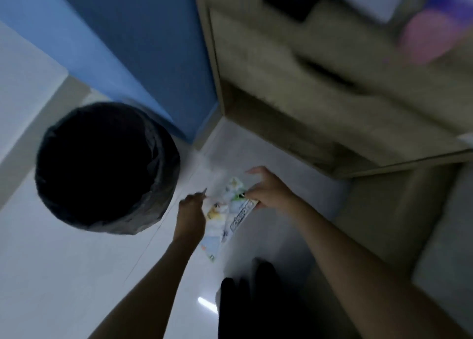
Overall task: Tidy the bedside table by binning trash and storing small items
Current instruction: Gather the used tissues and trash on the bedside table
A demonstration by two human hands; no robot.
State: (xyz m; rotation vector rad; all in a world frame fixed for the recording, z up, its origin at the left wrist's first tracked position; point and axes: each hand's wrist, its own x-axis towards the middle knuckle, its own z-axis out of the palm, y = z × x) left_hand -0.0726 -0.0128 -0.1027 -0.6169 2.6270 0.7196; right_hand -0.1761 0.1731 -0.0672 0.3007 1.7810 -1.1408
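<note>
1. Both hands grip a printed wrapper (225,210) above the floor: left hand (190,210) pinching its left edge, right hand (266,194) closed on the top.
2. It looks light, crinkly and limp (best crumpled first).
3. The lined bin (107,167) stands just left; the bedside table (332,95) lies beyond.

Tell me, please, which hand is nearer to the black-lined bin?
The left. The left hand holds the wrapper's near edge, just right of the bin; the right hand grips the wrapper's far side, farther from the bin.
</note>
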